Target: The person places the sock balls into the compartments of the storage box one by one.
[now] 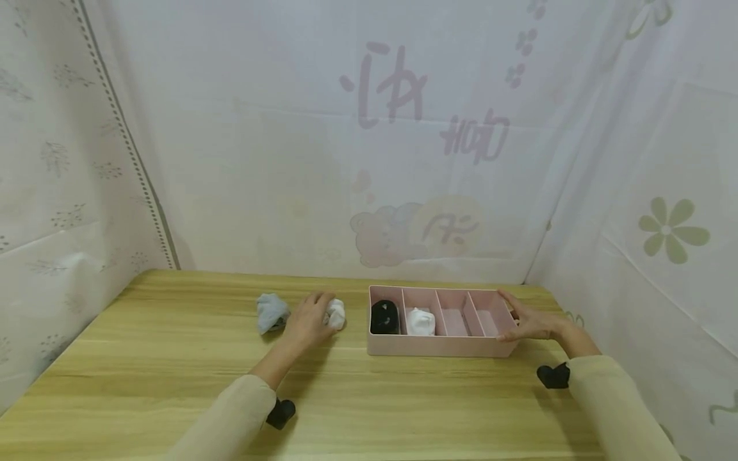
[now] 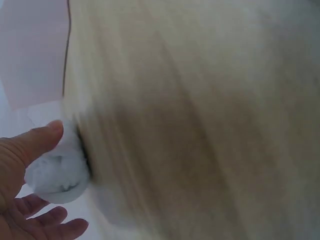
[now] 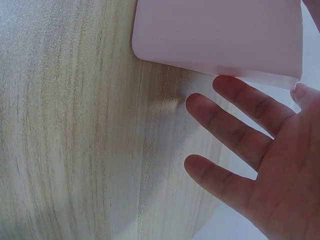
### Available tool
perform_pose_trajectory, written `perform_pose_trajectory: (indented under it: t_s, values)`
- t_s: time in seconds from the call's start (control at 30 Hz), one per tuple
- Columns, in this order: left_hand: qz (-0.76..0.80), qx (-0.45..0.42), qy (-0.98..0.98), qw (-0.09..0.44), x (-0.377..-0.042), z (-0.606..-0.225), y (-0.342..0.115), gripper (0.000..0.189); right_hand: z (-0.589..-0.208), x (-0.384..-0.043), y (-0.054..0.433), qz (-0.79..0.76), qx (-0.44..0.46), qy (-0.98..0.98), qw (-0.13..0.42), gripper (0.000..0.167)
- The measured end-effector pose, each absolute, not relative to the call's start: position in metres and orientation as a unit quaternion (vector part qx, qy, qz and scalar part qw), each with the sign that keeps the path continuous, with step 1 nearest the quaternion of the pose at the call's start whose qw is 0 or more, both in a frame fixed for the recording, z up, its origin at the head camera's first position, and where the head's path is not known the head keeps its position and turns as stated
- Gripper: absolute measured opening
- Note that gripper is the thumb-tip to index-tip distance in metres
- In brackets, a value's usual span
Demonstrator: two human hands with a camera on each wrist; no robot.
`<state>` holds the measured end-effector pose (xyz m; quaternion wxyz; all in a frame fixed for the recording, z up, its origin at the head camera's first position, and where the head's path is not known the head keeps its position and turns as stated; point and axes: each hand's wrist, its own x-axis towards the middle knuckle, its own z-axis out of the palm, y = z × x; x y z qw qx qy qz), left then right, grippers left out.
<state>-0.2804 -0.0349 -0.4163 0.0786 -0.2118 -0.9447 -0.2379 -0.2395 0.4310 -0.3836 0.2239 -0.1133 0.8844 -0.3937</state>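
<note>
The pink box (image 1: 441,346) holds one black bundle (image 1: 384,317), one white bundle (image 1: 421,323).

The left hand (image 1: 308,322) covers part of a white bundle (image 1: 337,314), while the front wall of the pink box (image 1: 438,346) hides the lower parts of the black bundle (image 1: 384,317) and the other white bundle (image 1: 421,322). The left wrist view cuts off the box, and there the table (image 2: 200,120) seems blurred; the right wrist view crops the box and right hand (image 3: 295,175).
</note>
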Motion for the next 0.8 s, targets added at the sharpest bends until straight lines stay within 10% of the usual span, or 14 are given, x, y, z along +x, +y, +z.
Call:
perform_pose_trajectory:
  t_s: [0.8]
  values:
    - [-0.349, -0.22, -0.894, 0.174, -0.287, -0.406, -0.017, 0.046, -0.382, -0.239, 0.431, -0.4, -0.111, 0.881, 0.228, 0.119]
